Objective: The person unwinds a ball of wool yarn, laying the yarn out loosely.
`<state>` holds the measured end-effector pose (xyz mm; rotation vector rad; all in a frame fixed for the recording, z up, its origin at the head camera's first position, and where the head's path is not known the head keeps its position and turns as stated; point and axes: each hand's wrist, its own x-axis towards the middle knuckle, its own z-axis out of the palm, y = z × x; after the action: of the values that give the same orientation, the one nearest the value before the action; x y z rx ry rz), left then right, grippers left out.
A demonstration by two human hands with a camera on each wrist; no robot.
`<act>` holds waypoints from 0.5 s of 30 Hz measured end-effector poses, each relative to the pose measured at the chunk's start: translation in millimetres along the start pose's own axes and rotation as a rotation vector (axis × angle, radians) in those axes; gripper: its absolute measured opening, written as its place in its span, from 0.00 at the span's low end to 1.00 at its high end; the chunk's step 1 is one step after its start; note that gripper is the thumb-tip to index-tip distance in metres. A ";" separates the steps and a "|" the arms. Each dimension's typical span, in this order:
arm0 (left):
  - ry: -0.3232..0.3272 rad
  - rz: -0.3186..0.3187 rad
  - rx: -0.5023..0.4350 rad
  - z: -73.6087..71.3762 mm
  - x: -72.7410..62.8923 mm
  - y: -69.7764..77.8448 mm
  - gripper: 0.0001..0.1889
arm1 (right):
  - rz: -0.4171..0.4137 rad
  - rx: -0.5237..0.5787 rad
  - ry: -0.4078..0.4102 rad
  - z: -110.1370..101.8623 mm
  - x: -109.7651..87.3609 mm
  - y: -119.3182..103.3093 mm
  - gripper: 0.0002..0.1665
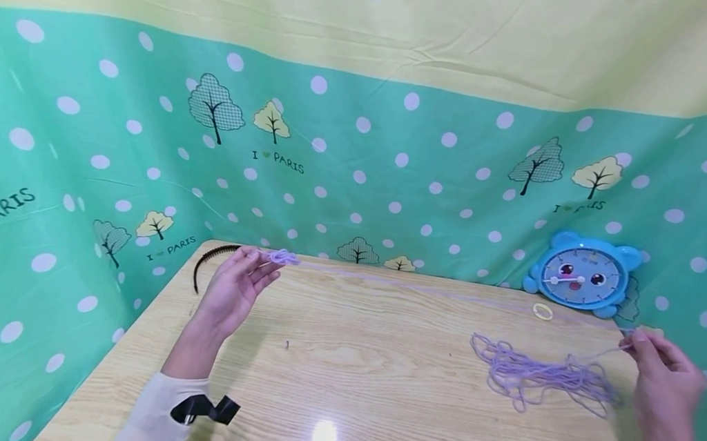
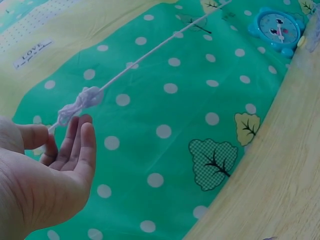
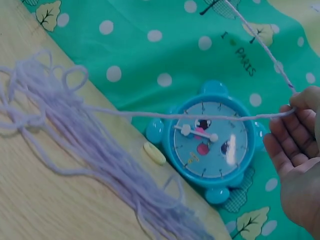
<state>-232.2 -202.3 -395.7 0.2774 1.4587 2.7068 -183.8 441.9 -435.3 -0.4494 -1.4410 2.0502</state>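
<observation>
My left hand (image 1: 233, 291) pinches the end of a small knotted bunch of lilac yarn (image 1: 283, 257) between thumb and finger, above the table's far left. In the left wrist view the knotted yarn (image 2: 80, 104) extends past the fingertips, the other fingers loosely bent. A single taut strand (image 2: 150, 54) runs from it across to the right. At the far right, my right hand (image 1: 668, 380) pinches that strand between thumb and forefinger. From there the yarn drops to a loose looped heap of lilac yarn (image 1: 540, 377) on the table, seen also as a long bundle (image 3: 100, 145) in the right wrist view.
A blue bear-shaped clock (image 1: 585, 273) stands at the back right, against the green dotted cloth (image 1: 383, 160). A pale yellow ring (image 1: 542, 311) lies before it. At the back left is a black toothed headband (image 1: 203, 264). The wooden table (image 1: 353, 386) spans below both hands.
</observation>
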 end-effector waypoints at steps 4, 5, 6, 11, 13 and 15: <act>-0.002 0.015 0.009 -0.2 -0.1 0.4 0.06 | 0.044 -0.036 0.016 -8.3 2.7 3.8 0.10; -0.002 0.016 0.008 -0.2 -0.1 0.6 0.06 | 0.057 -0.068 0.019 -10.0 3.6 4.8 0.10; -0.001 0.017 0.008 -0.3 -0.1 0.6 0.06 | 0.067 -0.096 0.017 -12.2 4.1 6.5 0.10; -0.004 0.017 0.007 0.2 -0.1 0.3 0.07 | 0.102 -0.259 -0.031 -22.7 7.5 16.9 0.07; -0.006 0.012 0.002 0.7 -0.1 0.0 0.07 | 0.118 -0.312 -0.057 -25.2 8.6 21.2 0.08; -0.007 0.005 -0.003 1.5 0.1 -0.3 0.06 | 0.139 -0.366 -0.076 -26.4 9.5 25.5 0.10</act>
<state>-232.1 -201.0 -395.1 0.2894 1.4543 2.7086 -182.8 461.1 -467.9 -0.6399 -1.8889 1.9267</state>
